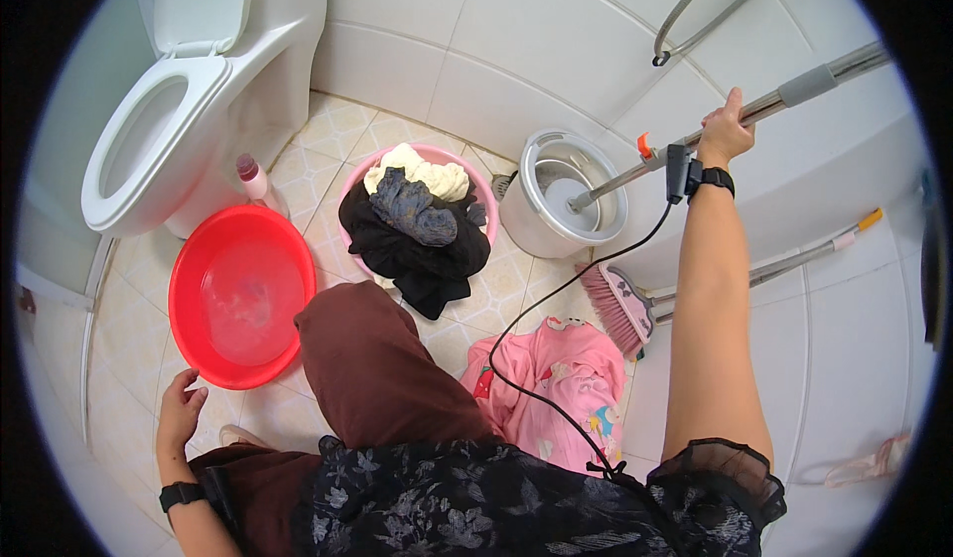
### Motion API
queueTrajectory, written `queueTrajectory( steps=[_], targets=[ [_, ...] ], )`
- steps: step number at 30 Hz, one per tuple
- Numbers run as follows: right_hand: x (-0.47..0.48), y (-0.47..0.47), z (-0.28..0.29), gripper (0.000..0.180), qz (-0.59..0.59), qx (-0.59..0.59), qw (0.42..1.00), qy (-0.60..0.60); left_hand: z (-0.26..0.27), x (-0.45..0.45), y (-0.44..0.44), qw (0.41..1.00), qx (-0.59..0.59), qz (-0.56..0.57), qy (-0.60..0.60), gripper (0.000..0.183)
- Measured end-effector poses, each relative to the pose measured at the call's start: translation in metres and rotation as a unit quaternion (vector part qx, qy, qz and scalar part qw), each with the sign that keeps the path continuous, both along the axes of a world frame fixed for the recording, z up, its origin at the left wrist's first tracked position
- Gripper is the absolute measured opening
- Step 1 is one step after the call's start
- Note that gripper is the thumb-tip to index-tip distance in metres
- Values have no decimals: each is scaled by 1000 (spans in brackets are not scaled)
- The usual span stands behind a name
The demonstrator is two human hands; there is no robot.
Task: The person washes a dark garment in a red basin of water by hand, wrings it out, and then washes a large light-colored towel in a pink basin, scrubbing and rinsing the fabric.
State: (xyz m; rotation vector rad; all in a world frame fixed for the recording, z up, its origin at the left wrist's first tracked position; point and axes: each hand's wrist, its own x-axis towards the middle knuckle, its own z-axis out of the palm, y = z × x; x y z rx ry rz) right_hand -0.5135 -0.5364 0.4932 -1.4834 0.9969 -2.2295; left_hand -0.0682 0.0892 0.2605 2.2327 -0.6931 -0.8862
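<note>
My right hand [726, 134] is closed around a metal mop handle [767, 106] at the upper right. The pole slants down into a grey spin bucket [547, 222], where a round plate [567, 201] at its end sits inside the steel basket. My left hand [181, 408] holds nothing, its fingers apart and slightly curled, close by the lower rim of a red plastic basin [182, 296] with cloudy water in it. Between basin and bucket, a pink basin [491, 203] holds heaped wet-looking clothes, black [454, 263], dark grey [413, 211] and cream [435, 176].
A white toilet [216, 103] stands at upper left, a pink bottle [257, 181] beside it. Pink printed fabric [558, 378] lies on the tiled floor near my knee. A pink broom [622, 307] leans at right. A black cable [521, 315] crosses the view; a shower hose [677, 6] hangs above.
</note>
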Motion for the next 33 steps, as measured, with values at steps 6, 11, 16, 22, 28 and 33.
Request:
queueTrajectory(
  steps=[6, 11, 16, 22, 28, 33],
  targets=[
    [-20, -14, 20, 40, -110, 173, 959, 193, 2, -2, -14, 999, 6, -31, 0, 40],
    [-82, -74, 12, 45, -243, 257, 846, 399, -5, 1, -15, 999, 14, -40, 4, 39],
    [-76, -53, 3, 39, -75, 358, 900, 236, -3, 5, -3, 998, 37, -54, -19, 36],
    [-104, -93, -23, 32, -42, 324, 925, 194, -6, 8, 3, 998, 33, -36, -39, 36],
    [-88, -105, -35, 40, 59, 303, 927, 213, 2, -1, 8, 998, 67, 4, -5, 34],
    [-70, -117, -53, 53, 72, 279, 915, 282, 2, 0, 17, 996, 71, -27, -35, 36]
  ],
)
